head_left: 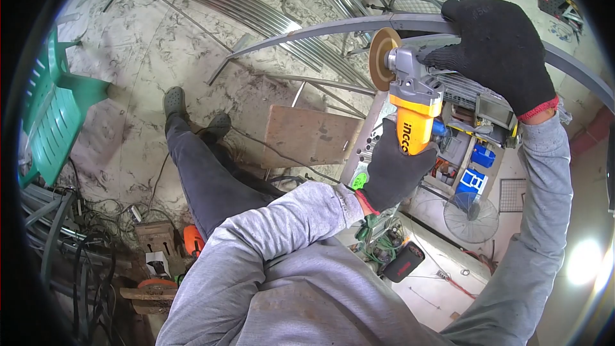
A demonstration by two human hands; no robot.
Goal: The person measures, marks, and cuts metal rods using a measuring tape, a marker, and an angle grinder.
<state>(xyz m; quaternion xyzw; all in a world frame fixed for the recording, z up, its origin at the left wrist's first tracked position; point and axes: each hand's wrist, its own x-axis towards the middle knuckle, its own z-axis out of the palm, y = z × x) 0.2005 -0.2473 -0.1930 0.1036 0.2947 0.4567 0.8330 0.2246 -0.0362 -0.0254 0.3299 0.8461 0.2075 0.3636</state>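
Head view: open gap left of cutting disc (383, 61), below curved metal bar (413, 22); angle grinder (416, 106) obstructing rightward.

Chair (61, 115) left of grinder (415, 112)

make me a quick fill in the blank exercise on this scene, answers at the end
1. The left hand grips the grinder by its ____ body.
2. The brand lettered on that body reads ____.
3. The right hand is on a metal bar that is ____, not straight.
4. The plastic chair is coloured ____.

Missing words: yellow; INGCO; curved; green.
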